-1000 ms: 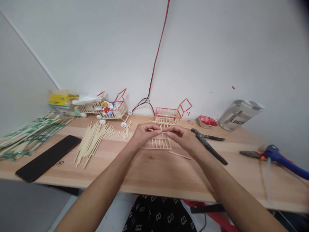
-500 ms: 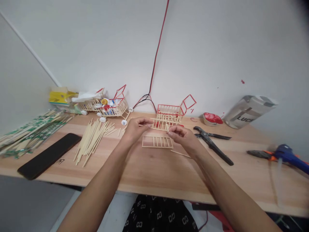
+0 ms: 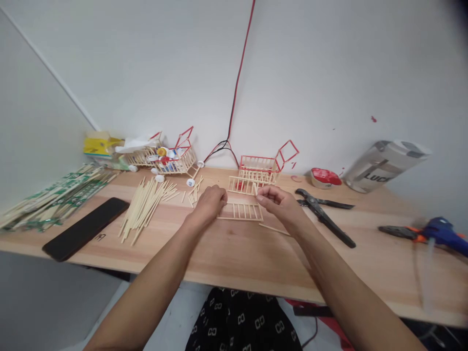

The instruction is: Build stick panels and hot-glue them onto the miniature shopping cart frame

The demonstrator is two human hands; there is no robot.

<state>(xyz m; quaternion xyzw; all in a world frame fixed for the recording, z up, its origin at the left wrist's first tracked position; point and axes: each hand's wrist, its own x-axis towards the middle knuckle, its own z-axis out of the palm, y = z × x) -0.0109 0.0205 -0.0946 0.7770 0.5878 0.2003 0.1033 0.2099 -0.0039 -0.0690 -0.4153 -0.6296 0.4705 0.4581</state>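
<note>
Ladder-like stick frame (image 3: pixel 239 211) lies flat on the wooden table (image 3: pixel 237 258), between the two hands. Left hand (image 3: pixel 210 201) rests on the frame's left end with fingers curled down onto it; whether they clamp it cannot be told. Right hand (image 3: pixel 277 201) hovers just above the frame's right end, thumb and fingertips pinched together. Behind the frame stands a red-trimmed stick cart (image 3: pixel 261 168), to its left loose sticks (image 3: pixel 146 207), to its right black cutters (image 3: pixel 325 218)

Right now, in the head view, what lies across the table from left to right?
Wrapped chopsticks, black phone, loose stick pile, left hand, ladder frame, right hand, black cutters, glue gun.
</note>
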